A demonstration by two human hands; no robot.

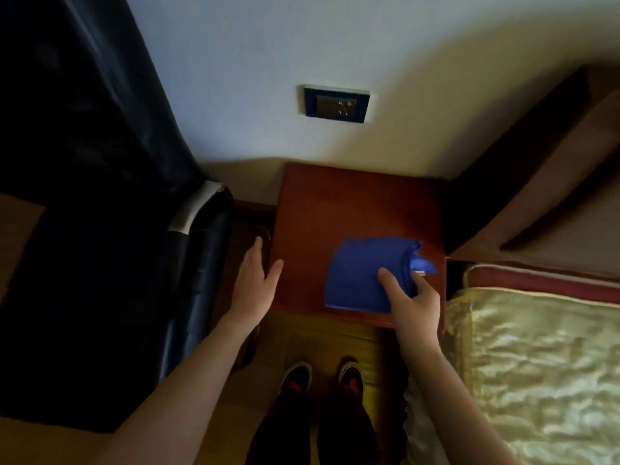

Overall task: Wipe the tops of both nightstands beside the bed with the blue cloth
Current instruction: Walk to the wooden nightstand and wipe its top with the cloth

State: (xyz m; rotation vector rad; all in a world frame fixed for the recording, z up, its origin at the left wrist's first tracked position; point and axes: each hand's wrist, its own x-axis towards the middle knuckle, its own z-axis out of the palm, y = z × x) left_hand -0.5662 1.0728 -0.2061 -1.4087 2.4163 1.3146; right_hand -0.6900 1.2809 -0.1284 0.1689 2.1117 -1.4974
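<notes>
I'm pressing my right hand (414,305) fingers (391,280) onto the blue cloth (362,273) at the nightstand (335,203)'s near-right corner, left hand (256,280) resting open alongside.

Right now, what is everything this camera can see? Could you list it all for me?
nightstand: one, reddish-brown wood, centre, against the wall
blue cloth: one, folded, on the nightstand's near right part
wall socket: one, dark frame, on the white wall above
bed: one, shiny pale-gold cover, at right
black chair: one, dark leather-like, at left
shoes: two, black with red, on the floor below
left hand: one, open, at the nightstand's left edge
right hand: one, fingers on the cloth
</notes>
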